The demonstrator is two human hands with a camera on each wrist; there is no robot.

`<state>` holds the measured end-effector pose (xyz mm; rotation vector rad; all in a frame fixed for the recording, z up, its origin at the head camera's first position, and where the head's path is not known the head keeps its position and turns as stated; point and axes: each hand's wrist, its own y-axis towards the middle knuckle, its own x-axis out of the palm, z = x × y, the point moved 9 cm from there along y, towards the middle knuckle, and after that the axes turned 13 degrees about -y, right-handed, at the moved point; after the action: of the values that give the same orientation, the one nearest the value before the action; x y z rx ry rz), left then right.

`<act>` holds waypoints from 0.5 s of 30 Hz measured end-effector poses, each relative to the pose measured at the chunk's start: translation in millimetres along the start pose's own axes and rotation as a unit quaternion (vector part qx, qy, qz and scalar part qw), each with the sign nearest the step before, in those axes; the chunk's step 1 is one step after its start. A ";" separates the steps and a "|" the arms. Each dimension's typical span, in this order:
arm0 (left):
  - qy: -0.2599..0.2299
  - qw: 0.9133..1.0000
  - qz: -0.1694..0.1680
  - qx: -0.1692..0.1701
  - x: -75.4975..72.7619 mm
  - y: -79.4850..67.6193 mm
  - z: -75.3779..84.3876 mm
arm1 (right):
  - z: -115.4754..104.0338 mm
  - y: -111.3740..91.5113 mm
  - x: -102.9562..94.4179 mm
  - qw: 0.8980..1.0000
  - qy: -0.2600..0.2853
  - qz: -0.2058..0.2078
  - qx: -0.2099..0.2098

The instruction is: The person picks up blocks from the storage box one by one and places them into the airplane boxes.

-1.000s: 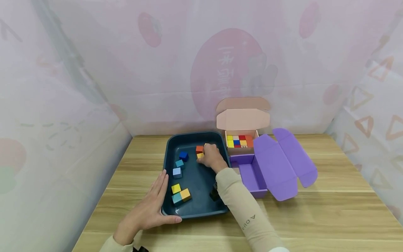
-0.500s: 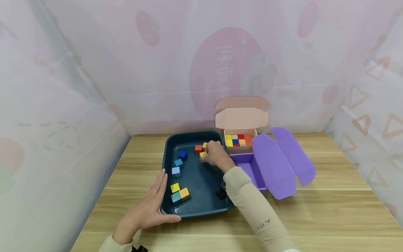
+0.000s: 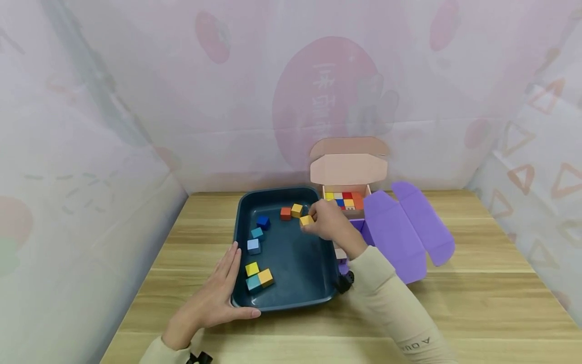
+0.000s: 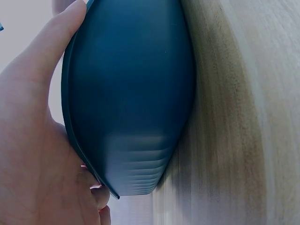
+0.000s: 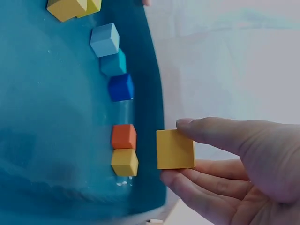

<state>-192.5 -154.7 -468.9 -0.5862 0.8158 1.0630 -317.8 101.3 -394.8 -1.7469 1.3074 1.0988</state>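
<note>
My right hand (image 3: pixel 328 218) pinches a yellow-orange cube (image 5: pixel 175 149) between thumb and fingers, over the right side of a dark blue tray (image 3: pixel 300 273). Beneath, an orange-red cube (image 5: pixel 124 136) and another yellow-orange cube (image 5: pixel 124 162) sit side by side in the tray. Along its left side are a dark blue cube (image 3: pixel 263 222), a teal cube (image 3: pixel 257 233) and a light blue cube (image 3: pixel 253 246). A yellow cube (image 3: pixel 252 269), a second teal one and a yellow-orange one cluster near the front left. My left hand (image 3: pixel 212 296) rests against the tray's front-left corner, fingers straight along the rim.
Right of the tray stands an open purple box (image 3: pixel 395 232), its lid spread to the right; a pale wooden block (image 3: pixel 340 254) shows in it, partly behind my wrist. Behind it is an open pinkish cardboard box (image 3: pixel 349 169) holding several coloured cubes. Fabric walls enclose the wooden table (image 3: pixel 491 303).
My right hand has lifted the yellow-orange cube from beside the other two and carried it to the right, towards the tray's right rim. The left hand stays on the tray.
</note>
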 end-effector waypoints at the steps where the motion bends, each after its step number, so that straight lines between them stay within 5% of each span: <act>1: 0.000 1.000 -0.001 0.000 0.1 -0.2 -0.1 | 1.3 -3.7 -2.2 1.000 0.001 0.001 0.001; 15: 0.000 1.000 0.001 0.000 -0.2 1.4 -1.7 | 41.9 -54.0 -35.2 0.998 0.010 0.058 0.006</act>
<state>-194.3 -155.5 -469.8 -0.5854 0.8164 1.0647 -279.9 166.0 -377.9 -1.6945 1.4394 1.1378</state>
